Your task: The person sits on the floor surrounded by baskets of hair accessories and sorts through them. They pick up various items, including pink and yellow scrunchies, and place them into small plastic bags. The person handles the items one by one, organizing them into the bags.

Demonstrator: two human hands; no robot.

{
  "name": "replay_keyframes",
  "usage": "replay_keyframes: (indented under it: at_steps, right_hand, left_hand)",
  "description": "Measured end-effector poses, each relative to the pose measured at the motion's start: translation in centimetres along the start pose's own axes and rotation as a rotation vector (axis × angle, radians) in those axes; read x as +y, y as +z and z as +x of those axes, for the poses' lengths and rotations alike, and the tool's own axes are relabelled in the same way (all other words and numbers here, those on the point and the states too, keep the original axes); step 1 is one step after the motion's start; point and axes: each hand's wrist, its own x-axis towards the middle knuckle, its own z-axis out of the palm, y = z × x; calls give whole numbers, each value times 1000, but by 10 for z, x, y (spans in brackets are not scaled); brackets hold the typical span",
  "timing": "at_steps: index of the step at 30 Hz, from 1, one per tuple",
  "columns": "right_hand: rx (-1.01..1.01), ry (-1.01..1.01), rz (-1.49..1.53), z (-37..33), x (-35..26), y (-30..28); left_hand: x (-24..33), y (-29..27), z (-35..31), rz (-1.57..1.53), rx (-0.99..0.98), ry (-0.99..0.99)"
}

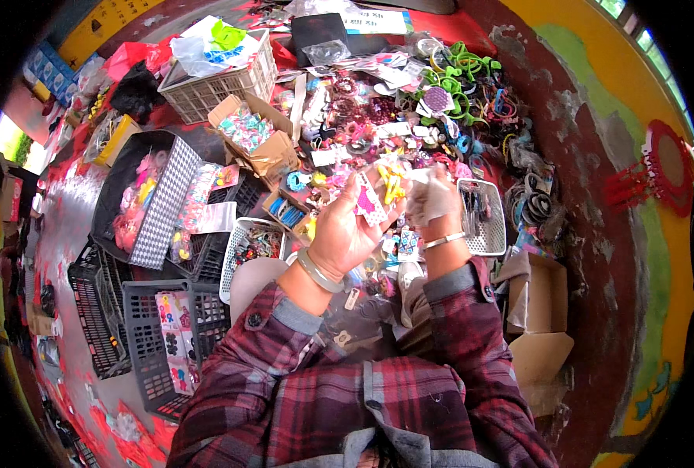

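Observation:
My left hand (335, 234) is raised over the heap of hair accessories, its fingers closed around a small white card (369, 204) with a bright pink pattern. A yellow piece (392, 186) shows at the fingertips, just beyond the card; its kind is unclear. Close by on the right, my right hand (438, 204) has its fingers curled in and is smeared by motion. Something whitish and thin shows at those fingers, too blurred to name. Below both hands lie small carded accessories (400, 246).
A white basket (497, 242) stands right of my hands, another (226, 269) to the left. Black crates (140, 343) and a houndstooth box (161, 207) fill the left side. An open cardboard box (546, 300) stands right. Green headbands (460, 78) are piled by the wall.

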Motion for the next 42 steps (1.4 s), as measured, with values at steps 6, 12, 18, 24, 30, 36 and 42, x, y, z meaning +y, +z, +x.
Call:
replay_keyframes:
  at_steps: [6, 12, 18, 24, 30, 36, 42]
  right_hand:
    - [-447, -754, -104, -40, -12, 9]
    - [-596, -1239, -1236, -49, 1, 26]
    - [-301, -823, -1339, -17, 0, 3]
    - [-124, -366, -175, 2, -18, -13]
    - [-466, -850, -457, -22, 21, 16]
    - [-235, -1049, -1107, -33, 41, 30]
    - [-305, -577, -373, -14, 43, 23]
  left_hand:
    - [-1, -18, 6, 224, 65, 53]
    - [0, -31, -5, 867, -129, -30]
    - [-8, -32, -4, 1002, -304, -196]
    - [11, -17, 2, 201, -60, -66]
    - [-1, -25, 13, 86, 62, 52]
    - [-16, -17, 1, 309, 188, 125]
    - [-18, -12, 4, 87, 116, 147]
